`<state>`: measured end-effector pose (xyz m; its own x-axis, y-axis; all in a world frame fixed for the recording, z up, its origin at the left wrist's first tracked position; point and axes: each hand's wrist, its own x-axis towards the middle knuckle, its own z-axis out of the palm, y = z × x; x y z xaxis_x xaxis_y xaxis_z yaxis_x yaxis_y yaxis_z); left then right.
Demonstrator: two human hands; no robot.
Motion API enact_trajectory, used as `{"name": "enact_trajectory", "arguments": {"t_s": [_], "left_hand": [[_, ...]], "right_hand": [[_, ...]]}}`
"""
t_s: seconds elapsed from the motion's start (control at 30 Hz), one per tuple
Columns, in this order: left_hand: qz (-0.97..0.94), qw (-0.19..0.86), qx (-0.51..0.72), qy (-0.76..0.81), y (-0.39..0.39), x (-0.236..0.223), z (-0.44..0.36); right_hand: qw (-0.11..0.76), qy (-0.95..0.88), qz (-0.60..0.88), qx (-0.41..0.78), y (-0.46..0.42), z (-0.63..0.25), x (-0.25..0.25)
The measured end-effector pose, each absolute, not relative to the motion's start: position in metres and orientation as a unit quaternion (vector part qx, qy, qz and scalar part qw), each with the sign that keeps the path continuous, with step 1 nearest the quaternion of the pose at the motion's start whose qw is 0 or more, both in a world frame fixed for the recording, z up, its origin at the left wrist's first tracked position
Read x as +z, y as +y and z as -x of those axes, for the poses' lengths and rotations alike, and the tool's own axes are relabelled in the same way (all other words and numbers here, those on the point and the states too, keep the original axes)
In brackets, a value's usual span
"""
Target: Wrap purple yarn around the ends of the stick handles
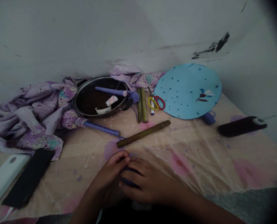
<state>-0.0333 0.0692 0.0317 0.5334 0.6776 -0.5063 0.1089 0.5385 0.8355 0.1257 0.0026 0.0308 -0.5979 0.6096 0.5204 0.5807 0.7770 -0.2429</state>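
My left hand (113, 168) is closed in a pinch at the table's near edge, with a thin bluish bit of yarn (131, 154) showing at the fingertips. Right beside it, my right hand (147, 180) curls around a dark blue bundle of yarn (130, 178), mostly hidden by the fingers. Just beyond both hands lies a bare greenish-brown stick (144, 133), slanting up to the right. A purple yarn-wrapped stick (103, 128) with a floral cloth head (70, 119) touches or nearly touches its left end.
A dark pan (82, 107) holds another purple-wrapped stick (110, 91) and a white cup (103, 110). Behind are short green sticks (141, 105), scissors (156, 102) and a blue round board (187, 93). Crumpled cloth (28, 115) and a black phone (29, 177) lie left; a dark-handled tool (240, 127) lies right.
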Motion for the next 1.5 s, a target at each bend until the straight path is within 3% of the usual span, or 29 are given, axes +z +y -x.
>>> {"name": "enact_trajectory", "arguments": {"t_s": [0.17,0.3,0.47,0.73,1.07,1.2,1.33,1.5], "left_hand": [[-0.427,0.731,0.279,0.453,0.073,0.029,0.034],[-0.311,0.772,0.380,0.403,0.074,0.035,0.032],[-0.206,0.809,0.404,0.373,0.083,0.046,0.039],[-0.296,0.751,0.471,0.355,0.125,0.074,0.056],[-0.313,0.704,0.537,0.343,0.156,0.098,0.055],[-0.350,0.704,0.500,0.363,0.146,0.086,0.046],[-0.417,0.684,0.410,0.436,0.126,0.059,0.032],[-0.544,0.608,0.315,0.485,0.110,0.032,0.024]], "right_hand": [[0.300,-0.901,0.314,0.018,0.005,-0.131,0.029],[0.309,-0.891,0.326,0.059,0.003,-0.130,0.017],[0.299,-0.882,0.334,0.144,0.001,-0.129,0.009],[0.282,-0.838,0.336,0.325,0.007,-0.128,0.014],[0.273,-0.810,0.352,0.380,0.006,-0.128,0.015],[0.247,-0.827,0.374,0.341,0.015,-0.139,0.034],[0.239,-0.825,0.473,0.196,0.051,-0.159,0.038],[0.094,-0.828,0.548,0.064,0.086,-0.171,0.014]]}}
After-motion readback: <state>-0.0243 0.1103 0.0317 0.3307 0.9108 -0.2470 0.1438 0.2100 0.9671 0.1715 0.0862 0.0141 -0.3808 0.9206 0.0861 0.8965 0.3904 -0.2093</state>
